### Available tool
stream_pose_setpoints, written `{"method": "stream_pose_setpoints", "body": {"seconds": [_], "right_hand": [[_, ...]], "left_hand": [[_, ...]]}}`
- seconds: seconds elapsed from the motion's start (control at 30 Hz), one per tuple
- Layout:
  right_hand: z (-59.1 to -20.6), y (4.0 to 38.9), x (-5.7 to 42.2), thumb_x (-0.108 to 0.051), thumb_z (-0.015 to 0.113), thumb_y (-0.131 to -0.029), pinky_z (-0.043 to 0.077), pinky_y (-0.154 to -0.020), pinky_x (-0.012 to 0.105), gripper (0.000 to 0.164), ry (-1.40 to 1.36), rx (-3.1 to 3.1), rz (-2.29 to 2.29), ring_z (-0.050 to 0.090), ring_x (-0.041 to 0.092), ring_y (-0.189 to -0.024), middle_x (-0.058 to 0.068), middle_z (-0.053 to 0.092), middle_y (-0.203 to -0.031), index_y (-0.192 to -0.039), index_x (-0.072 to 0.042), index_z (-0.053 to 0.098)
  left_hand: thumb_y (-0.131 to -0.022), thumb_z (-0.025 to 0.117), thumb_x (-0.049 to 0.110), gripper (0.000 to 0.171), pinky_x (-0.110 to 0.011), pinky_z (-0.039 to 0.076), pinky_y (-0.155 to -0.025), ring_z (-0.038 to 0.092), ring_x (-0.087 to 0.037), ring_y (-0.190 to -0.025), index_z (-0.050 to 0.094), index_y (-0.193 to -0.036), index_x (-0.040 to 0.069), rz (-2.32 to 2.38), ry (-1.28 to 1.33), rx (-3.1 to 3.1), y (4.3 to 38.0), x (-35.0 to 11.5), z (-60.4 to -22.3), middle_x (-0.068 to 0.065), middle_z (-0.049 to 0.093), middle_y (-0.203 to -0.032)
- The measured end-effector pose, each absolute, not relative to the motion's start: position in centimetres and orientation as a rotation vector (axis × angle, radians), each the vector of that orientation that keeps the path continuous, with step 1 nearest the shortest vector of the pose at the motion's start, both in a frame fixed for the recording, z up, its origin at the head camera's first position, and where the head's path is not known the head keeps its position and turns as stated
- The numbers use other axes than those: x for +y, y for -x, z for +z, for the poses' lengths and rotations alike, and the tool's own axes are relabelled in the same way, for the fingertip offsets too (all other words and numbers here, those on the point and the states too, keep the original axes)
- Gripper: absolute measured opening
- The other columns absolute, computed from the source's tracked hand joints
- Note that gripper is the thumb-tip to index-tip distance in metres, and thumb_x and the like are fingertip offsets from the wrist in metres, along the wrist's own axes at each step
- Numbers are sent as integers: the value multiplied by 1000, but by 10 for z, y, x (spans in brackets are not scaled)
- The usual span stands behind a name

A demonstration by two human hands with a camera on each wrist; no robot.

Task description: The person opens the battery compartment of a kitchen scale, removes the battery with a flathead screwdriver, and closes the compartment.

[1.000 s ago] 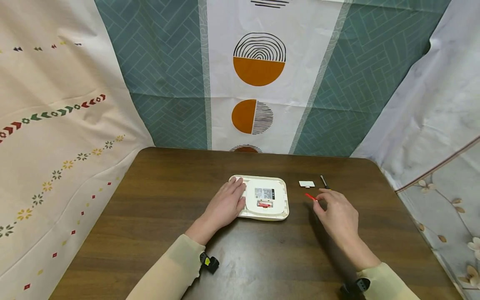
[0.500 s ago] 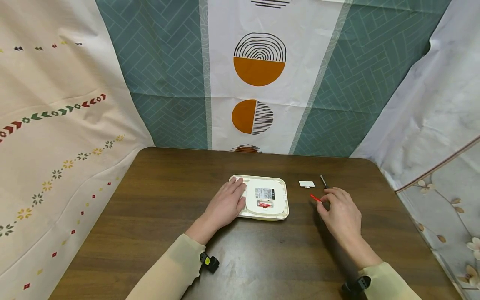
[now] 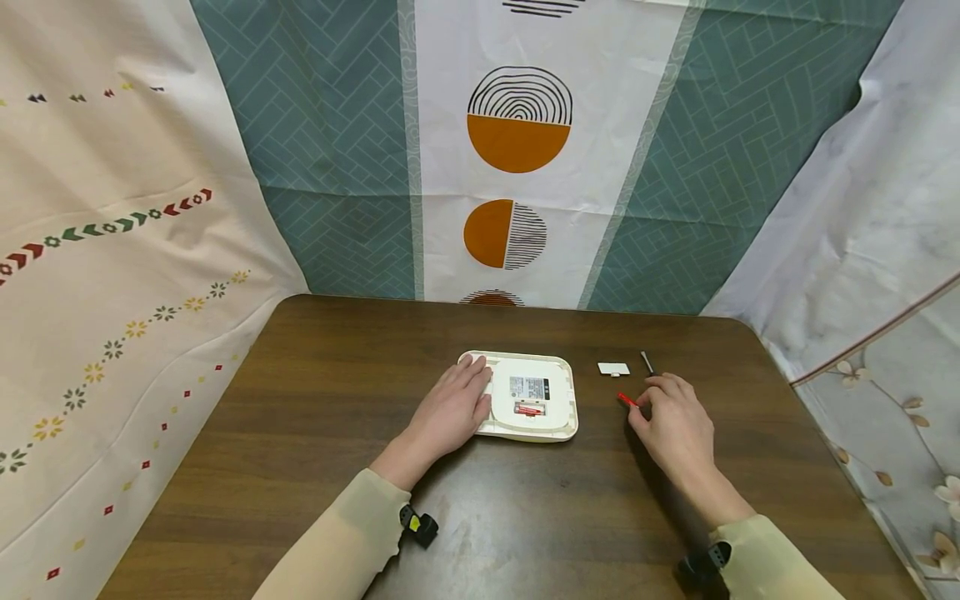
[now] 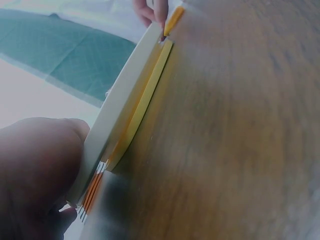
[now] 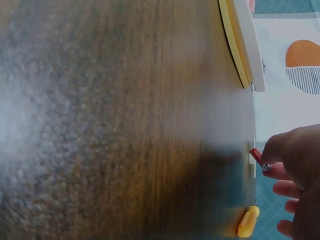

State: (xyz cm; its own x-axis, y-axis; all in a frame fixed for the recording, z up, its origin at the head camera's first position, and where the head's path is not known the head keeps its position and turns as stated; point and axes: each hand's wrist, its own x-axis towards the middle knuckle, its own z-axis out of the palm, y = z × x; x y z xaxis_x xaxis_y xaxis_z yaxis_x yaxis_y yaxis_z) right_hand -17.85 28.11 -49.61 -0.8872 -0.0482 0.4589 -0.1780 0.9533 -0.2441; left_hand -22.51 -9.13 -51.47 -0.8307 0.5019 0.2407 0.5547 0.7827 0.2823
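Observation:
A white, rounded-square device point(image 3: 558, 400) lies on the table with its label side up. In its battery slot sits a red battery point(image 3: 529, 410). My left hand point(image 3: 448, 407) rests on the device's left side, fingers laid across it. To the right, my right hand point(image 3: 678, 427) pinches another red battery point(image 3: 627, 400) between thumb and index finger, just above the table. The right wrist view shows this battery point(image 5: 256, 156) tilted, one metal end towards the fingers. Behind that hand lies a screwdriver point(image 3: 647, 362); its yellow handle point(image 5: 247, 223) shows in the right wrist view.
A small white battery cover point(image 3: 613, 368) lies on the brown wooden table point(image 3: 315, 417) between the device and the screwdriver. Patterned cloths point(image 3: 337, 167) hang behind the table and along both sides.
My right hand drew slightly right with the battery, then came back a little to the left and lower. The battery's angle shifted slightly. My left hand and the device stayed still.

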Motion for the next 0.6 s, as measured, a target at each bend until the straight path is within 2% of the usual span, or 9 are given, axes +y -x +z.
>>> {"method": "stream_pose_setpoints", "body": {"seconds": [0.4,0.6], "right_hand": [[-500,183,282,-11,82,-85,58,-95,64,12,-191,-2654,368,56,41,-138,20,74,-127,-78,-6,73],[-501,185,282,-9,82,-84,53,-109,61,16,-230,-2674,309,53,46,-142,26,72,-128,-74,-7,71]], "left_hand": [[-116,55,25,50,-52,30,-133,34,-38,-163,56,-159,0,-522,851,-2815,224,-92,-514,-19,46,-170],[-115,56,25,50,-52,30,-132,35,-38,-162,57,-159,0,-530,850,-2812,224,-92,-513,-19,46,-170]]}}
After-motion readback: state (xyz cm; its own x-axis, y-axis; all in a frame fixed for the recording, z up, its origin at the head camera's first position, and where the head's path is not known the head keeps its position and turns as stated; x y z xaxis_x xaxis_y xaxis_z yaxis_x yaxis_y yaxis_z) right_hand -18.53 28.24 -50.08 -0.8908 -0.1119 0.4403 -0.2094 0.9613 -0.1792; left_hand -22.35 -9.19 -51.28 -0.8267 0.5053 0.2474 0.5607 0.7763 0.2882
